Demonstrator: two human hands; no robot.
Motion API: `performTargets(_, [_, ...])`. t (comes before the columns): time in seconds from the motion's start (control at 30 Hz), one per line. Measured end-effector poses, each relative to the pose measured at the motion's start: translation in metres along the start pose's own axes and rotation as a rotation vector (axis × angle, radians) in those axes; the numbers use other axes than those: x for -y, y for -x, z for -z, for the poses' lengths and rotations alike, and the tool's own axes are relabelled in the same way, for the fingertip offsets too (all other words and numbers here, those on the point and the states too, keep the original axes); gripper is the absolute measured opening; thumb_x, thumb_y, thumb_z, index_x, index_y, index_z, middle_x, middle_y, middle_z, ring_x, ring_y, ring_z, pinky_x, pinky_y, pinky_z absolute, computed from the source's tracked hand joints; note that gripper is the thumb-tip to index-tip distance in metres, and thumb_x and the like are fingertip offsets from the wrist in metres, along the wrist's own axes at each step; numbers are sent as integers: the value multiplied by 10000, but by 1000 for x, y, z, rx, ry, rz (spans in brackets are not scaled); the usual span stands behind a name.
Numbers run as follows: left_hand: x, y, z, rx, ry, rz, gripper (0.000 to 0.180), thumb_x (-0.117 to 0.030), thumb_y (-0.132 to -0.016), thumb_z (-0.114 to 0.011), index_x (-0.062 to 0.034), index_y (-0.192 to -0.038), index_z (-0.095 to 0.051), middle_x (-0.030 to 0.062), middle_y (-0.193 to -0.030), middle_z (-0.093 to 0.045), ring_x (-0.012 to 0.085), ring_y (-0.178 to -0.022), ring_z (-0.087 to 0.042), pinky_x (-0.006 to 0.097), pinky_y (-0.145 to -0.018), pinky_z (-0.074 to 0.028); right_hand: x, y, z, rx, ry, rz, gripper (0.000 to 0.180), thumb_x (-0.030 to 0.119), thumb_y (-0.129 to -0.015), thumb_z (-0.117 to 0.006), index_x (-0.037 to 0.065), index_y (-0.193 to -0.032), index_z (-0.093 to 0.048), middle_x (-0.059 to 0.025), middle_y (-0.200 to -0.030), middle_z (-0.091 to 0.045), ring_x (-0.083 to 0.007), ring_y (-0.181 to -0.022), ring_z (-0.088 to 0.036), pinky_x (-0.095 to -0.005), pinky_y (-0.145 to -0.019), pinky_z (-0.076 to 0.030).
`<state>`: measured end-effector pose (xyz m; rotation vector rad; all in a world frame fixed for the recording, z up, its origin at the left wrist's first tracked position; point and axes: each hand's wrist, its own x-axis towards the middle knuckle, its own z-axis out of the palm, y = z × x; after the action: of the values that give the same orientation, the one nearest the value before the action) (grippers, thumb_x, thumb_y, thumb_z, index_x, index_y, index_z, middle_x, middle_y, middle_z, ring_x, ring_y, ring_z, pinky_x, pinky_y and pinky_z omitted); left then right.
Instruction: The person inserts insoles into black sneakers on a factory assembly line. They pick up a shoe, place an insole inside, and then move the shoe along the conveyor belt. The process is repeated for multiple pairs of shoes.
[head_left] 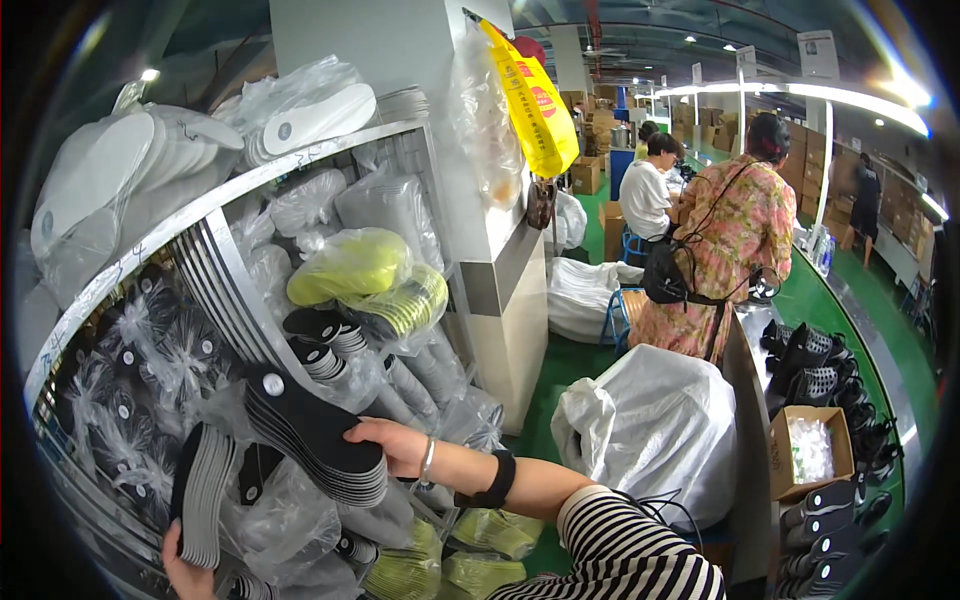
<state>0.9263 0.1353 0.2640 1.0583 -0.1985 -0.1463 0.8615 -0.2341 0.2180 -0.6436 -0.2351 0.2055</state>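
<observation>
My right hand (392, 443) reaches left across the shelf rack and grips a thick stack of black insoles (315, 432) that sticks out of a clear plastic bag. Low at the left, my left hand (185, 572) holds a second, upright stack of black and grey insoles (203, 495) from beneath. Both stacks sit against the metal shelf rack (215, 215), among bags of more insoles. My right forearm wears a black wristband and a striped sleeve.
The rack holds bags of white insoles (130, 165), yellow-green insoles (370, 275) and black ones. A full white sack (655, 420) stands on the green floor beside me. To the right, a conveyor carries black shoes (820, 365) and a cardboard box (810, 450). Other people work behind.
</observation>
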Motion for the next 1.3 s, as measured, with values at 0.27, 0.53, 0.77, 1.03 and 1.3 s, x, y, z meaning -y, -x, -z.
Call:
performTargets(0.27, [15,128,-45,-477,-677,-798,324,-63,-739,-538,54,-1033,-472,192,-1035,-489,268,-881,-516,354,-757,-442,13,-1,13,-119,152,78,247,109,-735,-530,3,-959,-524,-74,-902,-590,-154,-794,-570,-257,-709,-449])
performTargets(0.53, [74,245,45,-503,321,-521,398,-75,-685,-490,51,-1061,-458,133,-1026,-525,256,-911,-516,363,-853,-390,-60,53,10,-123,78,182,535,144,-665,-505,-82,-1139,-401,-158,-1051,-517,-268,-917,-524,-325,-836,-399])
performTargets(0.77, [97,302,49,-744,375,-475,341,13,-675,-562,0,-1011,-504,78,-917,-578,180,-840,-556,280,-773,-426,-136,51,-14,-207,559,-204,525,136,-675,-508,-78,-1142,-399,-148,-1056,-514,-260,-918,-521,-317,-834,-397])
performTargets(1.03, [116,510,29,-1056,93,-351,585,57,-454,-491,14,-1037,-462,65,-819,-555,159,-721,-540,239,-643,-443,-230,61,-89,275,814,-539,514,126,-686,-512,-72,-1147,-397,-136,-1061,-509,-251,-919,-516,-308,-832,-396])
performTargets(1.3, [178,595,-22,-1271,-417,-271,685,25,-530,-552,2,-1170,-312,112,-1054,-452,222,-1020,-416,294,-876,-332,-394,191,-212,1144,815,-1058,453,31,-705,-494,-48,-1142,-405,-101,-1033,-505,-196,-913,-489,-283,-829,-365])
